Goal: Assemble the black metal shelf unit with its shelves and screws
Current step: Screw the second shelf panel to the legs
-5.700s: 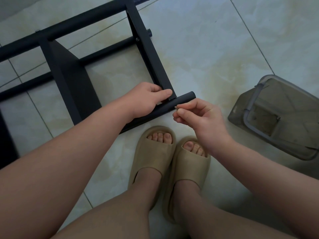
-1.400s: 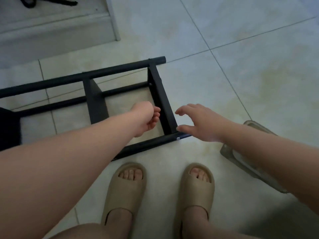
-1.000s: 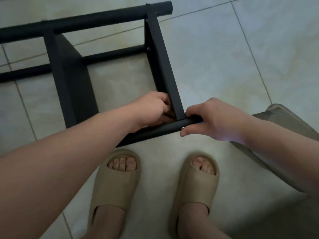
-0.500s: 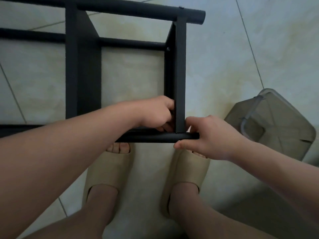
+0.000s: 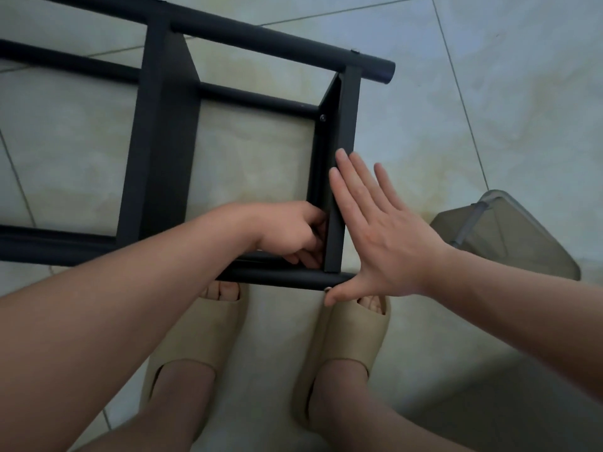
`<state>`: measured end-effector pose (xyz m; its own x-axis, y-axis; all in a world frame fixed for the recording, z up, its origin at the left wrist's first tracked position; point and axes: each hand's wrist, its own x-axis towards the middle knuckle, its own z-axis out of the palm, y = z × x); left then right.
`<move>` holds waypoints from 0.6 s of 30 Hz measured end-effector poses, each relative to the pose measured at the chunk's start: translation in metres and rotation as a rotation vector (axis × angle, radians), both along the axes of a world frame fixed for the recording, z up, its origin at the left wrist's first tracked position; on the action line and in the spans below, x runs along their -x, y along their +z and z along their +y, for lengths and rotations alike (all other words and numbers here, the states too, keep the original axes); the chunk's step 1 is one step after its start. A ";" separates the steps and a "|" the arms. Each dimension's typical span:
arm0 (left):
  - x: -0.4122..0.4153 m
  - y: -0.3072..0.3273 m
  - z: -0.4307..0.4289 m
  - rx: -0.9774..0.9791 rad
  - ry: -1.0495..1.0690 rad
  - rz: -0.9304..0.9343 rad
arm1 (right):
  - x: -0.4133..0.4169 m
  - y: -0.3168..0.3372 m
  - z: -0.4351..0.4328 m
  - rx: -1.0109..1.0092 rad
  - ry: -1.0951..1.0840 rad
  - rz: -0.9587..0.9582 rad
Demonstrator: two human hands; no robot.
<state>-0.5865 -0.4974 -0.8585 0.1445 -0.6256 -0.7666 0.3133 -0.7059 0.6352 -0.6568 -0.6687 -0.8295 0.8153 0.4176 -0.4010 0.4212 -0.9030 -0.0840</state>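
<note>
Two grips squaring up the near end corner

The black metal shelf unit (image 5: 163, 141) lies on its side on the pale tiled floor (image 5: 456, 125), just in front of my beige foam slippers (image 5: 202, 340), so I can lean straight over the corner I am working on. My right grip (image 5: 385, 243) is wide. Its fingers lie straight and flat along the outer face of the flat black end shelf panel (image 5: 347, 119), and the thumb hooks under the near round black tube (image 5: 277, 278) beside a small silver screw head (image 5: 327, 288). I judge this flat push is there to press panel and tube together so the holes line up.

My left grip (image 5: 290, 233) reaches inside the frame, fingers curled into the inner corner where panel meets tube. They are partly hidden behind the panel, so I cannot tell whether they pinch a fastener or only brace the edge.

Another screw head (image 5: 322, 118) shows on the panel's inner side at the thin rear bar, so that joint looks done. A grey translucent plastic container (image 5: 509, 236) sits on the floor to my right, within reach; I cannot see what it holds
</note>
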 end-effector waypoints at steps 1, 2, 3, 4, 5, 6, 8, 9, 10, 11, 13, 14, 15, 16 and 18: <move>-0.001 0.000 0.001 0.002 0.003 0.008 | 0.000 -0.001 0.000 -0.008 0.009 -0.005; -0.002 -0.001 0.003 0.005 0.007 0.023 | 0.000 -0.003 0.001 -0.021 0.012 -0.007; -0.002 -0.001 0.004 0.008 0.013 0.044 | 0.000 -0.004 0.000 -0.037 0.012 -0.010; -0.003 0.000 0.006 0.014 0.027 0.072 | 0.001 -0.006 0.000 -0.053 0.011 -0.011; -0.003 0.000 0.008 0.016 0.048 0.098 | 0.001 -0.007 0.000 -0.068 0.010 -0.010; -0.003 -0.001 0.009 0.015 0.076 0.116 | 0.000 -0.008 -0.001 -0.080 0.010 -0.009; -0.003 -0.004 0.012 0.008 0.136 0.110 | 0.000 -0.010 -0.001 -0.097 0.010 -0.016; -0.003 -0.005 0.015 0.007 0.159 0.085 | 0.000 -0.011 -0.001 -0.103 0.011 -0.020; -0.004 -0.006 0.017 0.008 0.173 0.049 | 0.000 -0.013 -0.001 -0.110 0.011 -0.024; -0.006 -0.007 0.019 0.012 0.180 0.006 | 0.000 -0.014 -0.002 -0.120 0.012 -0.029; -0.011 -0.007 0.024 0.019 0.198 -0.071 | 0.001 -0.017 -0.002 -0.139 0.016 -0.045; -0.014 -0.007 0.026 0.024 0.213 -0.089 | 0.001 -0.018 -0.002 -0.141 0.017 -0.048; -0.015 -0.006 0.027 0.030 0.231 -0.093 | 0.001 -0.018 -0.003 -0.139 0.017 -0.044; -0.017 -0.006 0.028 0.037 0.252 -0.088 | 0.001 -0.018 -0.003 -0.136 0.018 -0.038; -0.019 -0.005 0.030 0.045 0.279 -0.071 | 0.000 -0.019 -0.003 -0.139 0.020 -0.038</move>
